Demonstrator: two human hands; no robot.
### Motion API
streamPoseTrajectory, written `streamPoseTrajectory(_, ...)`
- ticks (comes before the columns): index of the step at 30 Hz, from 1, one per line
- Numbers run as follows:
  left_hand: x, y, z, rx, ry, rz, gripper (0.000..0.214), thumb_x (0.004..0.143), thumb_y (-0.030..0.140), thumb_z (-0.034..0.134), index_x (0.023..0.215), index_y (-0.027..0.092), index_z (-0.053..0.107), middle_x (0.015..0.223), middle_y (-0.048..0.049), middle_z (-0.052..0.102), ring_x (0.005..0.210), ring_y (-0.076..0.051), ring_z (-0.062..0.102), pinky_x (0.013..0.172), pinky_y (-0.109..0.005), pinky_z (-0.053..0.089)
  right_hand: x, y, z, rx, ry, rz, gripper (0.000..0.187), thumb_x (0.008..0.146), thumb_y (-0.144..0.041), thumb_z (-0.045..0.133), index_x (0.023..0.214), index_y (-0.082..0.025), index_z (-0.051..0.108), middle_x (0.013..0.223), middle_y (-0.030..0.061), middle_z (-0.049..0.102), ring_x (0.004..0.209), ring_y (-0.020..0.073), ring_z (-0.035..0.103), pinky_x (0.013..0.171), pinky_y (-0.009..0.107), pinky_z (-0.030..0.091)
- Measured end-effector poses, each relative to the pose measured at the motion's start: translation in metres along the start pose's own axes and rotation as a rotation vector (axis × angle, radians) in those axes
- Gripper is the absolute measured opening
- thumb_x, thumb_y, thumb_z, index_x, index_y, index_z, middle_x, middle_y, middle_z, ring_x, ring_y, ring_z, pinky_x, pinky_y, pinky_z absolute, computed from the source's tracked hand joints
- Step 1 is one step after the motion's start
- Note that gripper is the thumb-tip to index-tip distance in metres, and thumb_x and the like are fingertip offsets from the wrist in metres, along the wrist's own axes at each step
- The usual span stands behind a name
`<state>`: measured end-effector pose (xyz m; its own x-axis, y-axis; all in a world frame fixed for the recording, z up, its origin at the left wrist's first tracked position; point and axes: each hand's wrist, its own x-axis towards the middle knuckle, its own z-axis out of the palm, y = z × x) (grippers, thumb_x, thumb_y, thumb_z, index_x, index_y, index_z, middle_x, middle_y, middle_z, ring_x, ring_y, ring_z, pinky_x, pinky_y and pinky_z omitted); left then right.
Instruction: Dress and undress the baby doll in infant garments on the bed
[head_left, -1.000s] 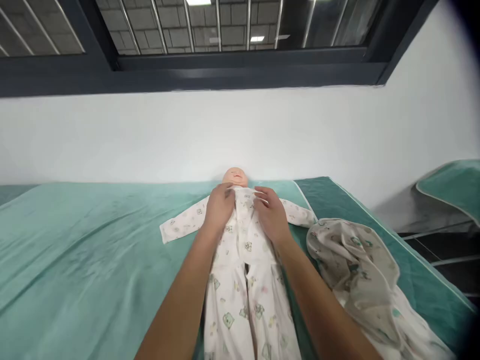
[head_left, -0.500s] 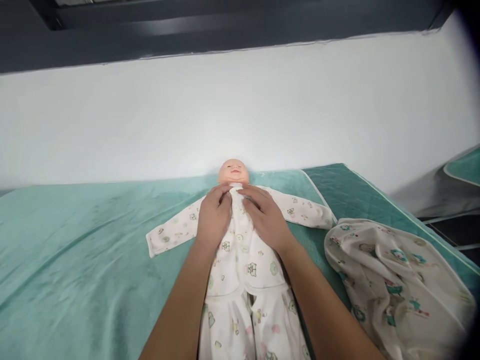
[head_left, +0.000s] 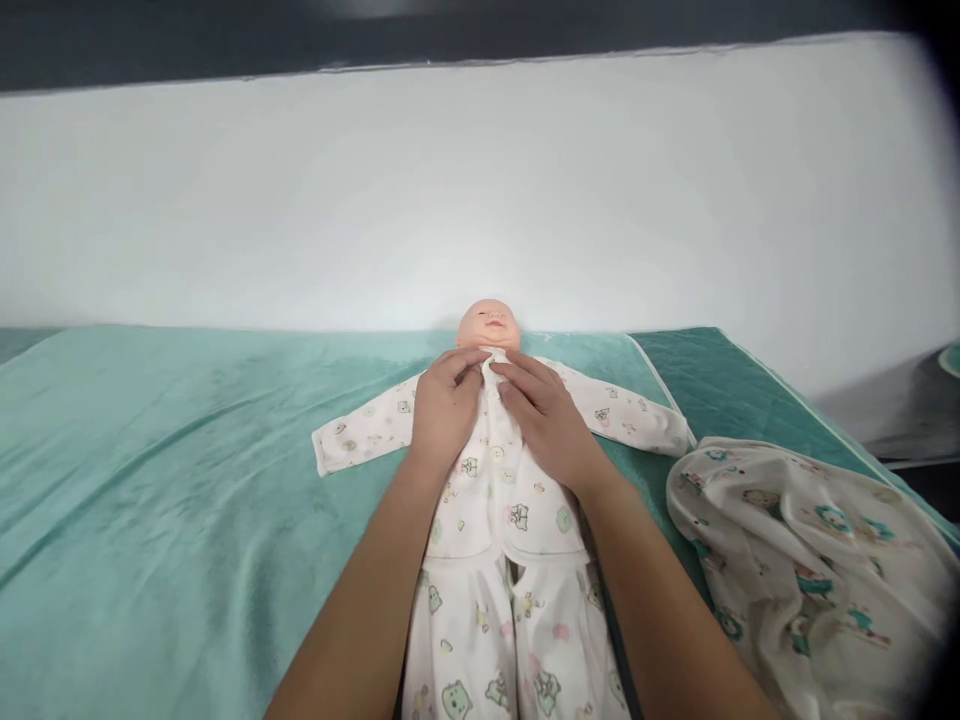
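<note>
A baby doll lies on its back, its head towards the wall. It wears a white long-sleeved baby shirt with small animal prints, sleeves spread to both sides. Matching trousers cover its legs. At the upper chest, just below the collar, my left hand pinches the left front edge of the shirt. Across the button line, my right hand has its fingers bent onto the other front edge, thumb close to the index finger. The fingertips partly hide the top of the opening; buttons show lower down.
A crumpled white printed cloth lies to the right of the doll. Beneath everything is a light green sheet, with a darker green quilted cover at the right. A white wall rises behind the doll's head.
The view has shifted slightly, so the doll appears a little higher and further right. Both hands stay at the shirt's upper front, with only small finger movements.
</note>
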<state>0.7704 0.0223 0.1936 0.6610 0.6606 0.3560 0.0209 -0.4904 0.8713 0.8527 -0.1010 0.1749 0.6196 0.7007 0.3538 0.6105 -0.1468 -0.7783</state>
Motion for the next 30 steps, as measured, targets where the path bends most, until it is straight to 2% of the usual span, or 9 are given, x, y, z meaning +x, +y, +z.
streamPoseTrajectory(3, 0.000, -0.001, 0.000, -0.008, -0.014, 0.019, 0.035, 0.085, 0.011, 0.048, 0.099, 0.025, 0.076, 0.115, 0.0004, 0.073, 0.112, -0.019, 0.065, 0.107, -0.036, 0.046, -0.001, -0.002, 0.001, -0.035, -0.029, 0.001, 0.038, 0.097, -0.038, 0.044, 0.131, -0.030, 0.060, 0.152, 0.0016, 0.045, 0.145, 0.0260, 0.033, 0.119, 0.051, 0.025)
streamPoseTrajectory(6, 0.000, -0.001, 0.000, -0.011, -0.026, 0.026, 0.035, 0.085, 0.011, 0.046, 0.097, 0.025, 0.076, 0.115, 0.0005, 0.072, 0.112, -0.019, 0.064, 0.106, -0.036, 0.046, -0.002, -0.002, 0.002, 0.056, 0.039, 0.047, 0.035, 0.094, -0.038, 0.050, 0.126, -0.030, 0.060, 0.146, 0.0019, 0.052, 0.139, 0.0258, 0.041, 0.116, 0.050, 0.031)
streamPoseTrajectory(10, -0.002, 0.001, 0.000, 0.003, -0.009, -0.003, 0.030, 0.085, 0.013, 0.047, 0.092, 0.024, 0.074, 0.112, -0.0002, 0.073, 0.108, -0.020, 0.065, 0.101, -0.035, 0.048, -0.003, -0.001, 0.003, 0.278, 0.162, 0.101, 0.021, 0.089, -0.036, 0.056, 0.106, -0.027, 0.065, 0.129, 0.0015, 0.064, 0.125, 0.0231, 0.054, 0.109, 0.044, 0.039)
streamPoseTrajectory(14, -0.014, 0.002, -0.003, -0.018, 0.002, 0.014, 0.026, 0.084, 0.013, 0.047, 0.087, 0.022, 0.071, 0.118, -0.0008, 0.071, 0.113, -0.020, 0.064, 0.105, -0.036, 0.046, -0.010, -0.003, 0.001, 0.357, 0.160, 0.041, 0.015, 0.089, -0.033, 0.056, 0.088, -0.024, 0.067, 0.126, 0.0006, 0.066, 0.122, 0.0211, 0.057, 0.110, 0.040, 0.039)
streamPoseTrajectory(16, -0.026, 0.001, -0.007, -0.025, -0.015, 0.038, 0.025, 0.086, 0.016, 0.048, 0.090, 0.023, 0.072, 0.122, -0.0015, 0.070, 0.117, -0.020, 0.062, 0.109, -0.037, 0.043, -0.018, -0.004, 0.000, 0.356, 0.151, 0.022, 0.015, 0.089, -0.032, 0.056, 0.091, -0.024, 0.069, 0.130, 0.0014, 0.064, 0.126, 0.0211, 0.055, 0.111, 0.040, 0.038)
streamPoseTrajectory(20, -0.050, -0.004, -0.016, -0.019, -0.066, 0.083, 0.029, 0.093, 0.026, 0.049, 0.111, 0.027, 0.072, 0.140, -0.0018, 0.060, 0.134, -0.020, 0.050, 0.118, -0.038, 0.033, -0.038, -0.005, -0.002, 0.320, 0.138, 0.001, 0.025, 0.092, -0.033, 0.054, 0.111, -0.028, 0.071, 0.142, 0.0022, 0.056, 0.136, 0.0206, 0.046, 0.114, 0.041, 0.038)
streamPoseTrajectory(22, -0.056, -0.006, -0.019, -0.025, -0.091, 0.071, 0.031, 0.095, 0.030, 0.049, 0.117, 0.030, 0.071, 0.145, -0.0007, 0.056, 0.139, -0.020, 0.045, 0.119, -0.040, 0.031, -0.044, -0.005, -0.003, 0.288, 0.133, -0.008, 0.028, 0.093, -0.035, 0.054, 0.115, -0.029, 0.071, 0.144, 0.0020, 0.054, 0.137, 0.0202, 0.045, 0.116, 0.042, 0.037)
streamPoseTrajectory(30, -0.038, -0.010, -0.024, -0.061, -0.164, 0.028, 0.024, 0.092, 0.035, 0.057, 0.109, 0.032, 0.074, 0.143, -0.0003, 0.056, 0.139, -0.023, 0.044, 0.118, -0.040, 0.034, -0.044, -0.008, -0.004, 0.215, 0.133, -0.009, 0.026, 0.095, -0.036, 0.054, 0.114, -0.032, 0.072, 0.143, 0.0014, 0.055, 0.137, 0.0213, 0.046, 0.118, 0.044, 0.037)
